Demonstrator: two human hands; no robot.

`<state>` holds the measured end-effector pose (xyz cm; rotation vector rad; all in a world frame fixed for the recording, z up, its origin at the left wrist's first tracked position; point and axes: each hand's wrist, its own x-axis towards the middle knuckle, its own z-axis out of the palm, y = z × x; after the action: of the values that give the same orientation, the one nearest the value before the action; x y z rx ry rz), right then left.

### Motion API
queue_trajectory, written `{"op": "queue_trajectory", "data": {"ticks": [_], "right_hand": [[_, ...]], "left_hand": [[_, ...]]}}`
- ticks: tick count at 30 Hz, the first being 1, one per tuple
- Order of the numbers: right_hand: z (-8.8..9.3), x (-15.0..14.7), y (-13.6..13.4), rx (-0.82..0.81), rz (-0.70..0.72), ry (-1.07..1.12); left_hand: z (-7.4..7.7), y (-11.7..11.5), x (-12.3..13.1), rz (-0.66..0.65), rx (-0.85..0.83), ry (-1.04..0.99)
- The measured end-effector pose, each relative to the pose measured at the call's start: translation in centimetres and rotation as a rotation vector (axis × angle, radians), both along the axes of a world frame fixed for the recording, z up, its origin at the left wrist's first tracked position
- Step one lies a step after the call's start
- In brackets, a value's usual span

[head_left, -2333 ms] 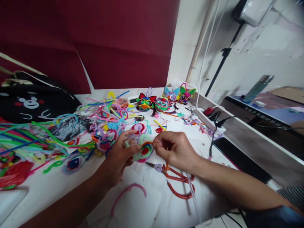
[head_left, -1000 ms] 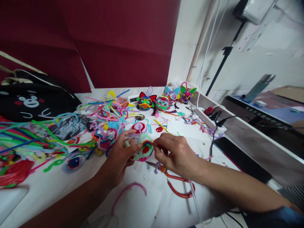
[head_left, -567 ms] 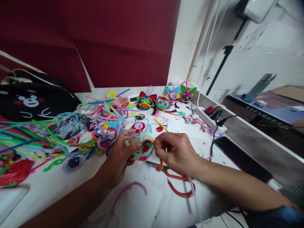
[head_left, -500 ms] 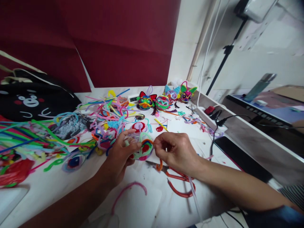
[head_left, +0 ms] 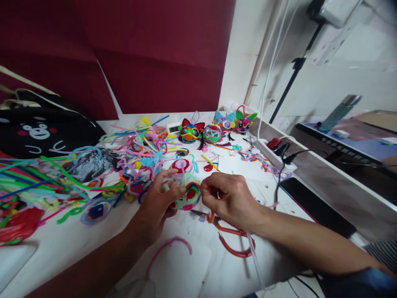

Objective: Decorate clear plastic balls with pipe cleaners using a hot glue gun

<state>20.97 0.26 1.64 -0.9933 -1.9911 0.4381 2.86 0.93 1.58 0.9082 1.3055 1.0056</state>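
Note:
My left hand (head_left: 161, 192) is closed around a clear ball (head_left: 190, 198) decorated with coiled pipe cleaners in red, blue, orange and pale green. Close against the ball's right side, my right hand (head_left: 228, 196) pinches an orange pipe cleaner (head_left: 210, 217), whose curled tail hangs below the fingers. The pinched part is mostly hidden by the fingertips. Under my right hand lie orange-handled scissors (head_left: 235, 250), partly covered. A pink pipe cleaner (head_left: 166, 247) curves across the table in front of the ball.
Pipe cleaners (head_left: 27, 182) lie heaped at left, beside a black bag (head_left: 40, 132). Several finished ornaments (head_left: 190, 133) stand at the back. To the right are a power strip (head_left: 277, 155), cables and a black phone (head_left: 316, 207). A red coil (head_left: 182, 165) lies behind the ball.
The orange pipe cleaner's curled tail has shifted slightly up and right, and a small purple piece now shows beside it. Both hands stay nearly in place.

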Motion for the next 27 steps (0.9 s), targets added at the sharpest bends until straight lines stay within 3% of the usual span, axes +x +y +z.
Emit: {"op": "queue_trajectory", "data": {"ticks": [11,21,27], "right_hand": [[0.0,0.1,0.0,0.052,0.006,-0.032],[0.3,0.0,0.7,-0.086,-0.138,0.153],[0.5,0.2,1.4,-0.188,-0.154,0.281]], "left_hand": [[-0.1,0.0,0.1,0.000,-0.008,-0.027],[0.2,0.1,-0.1,-0.045,-0.023,-0.191],[0.2,1.1,-0.8,-0.056,-0.078,-0.159]]}}
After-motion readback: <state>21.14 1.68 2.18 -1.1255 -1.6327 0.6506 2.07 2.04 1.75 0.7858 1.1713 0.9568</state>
